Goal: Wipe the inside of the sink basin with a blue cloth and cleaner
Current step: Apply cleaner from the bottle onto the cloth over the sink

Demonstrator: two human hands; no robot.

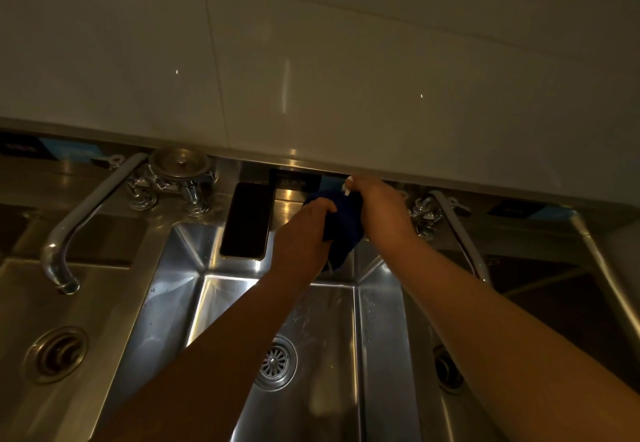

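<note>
1. Above the back rim of the middle sink basin, both hands meet on a dark blue cloth, which hangs bunched in the air over the basin's far wall, not touching the steel.
2. Left hand: its grip is clamped on the cloth's left side, fingers curled over the top edge.
3. Right hand: its grip is closed round the cloth's upper right part; a small white object shows at its fingertips, too small to identify.
4. The middle basin is stainless steel and holds only its round slotted drain strainer in the floor; faint wet streaks mark the bottom.
5. A dark phone leans screen-up on the ledge at the basin's back left corner, just beside the left hand.
6. The left basin has a drain with a dark opening, and a curved tap spout reaches over it.
7. A metal strainer plug sits on top of the tap valves behind the left basin.
8. To the right, a second tap with its valves stands on the steel worktop, and another drain shows in the right basin, partly hidden by the right forearm.
9. Pale wall tiles fill the upper view.
</note>
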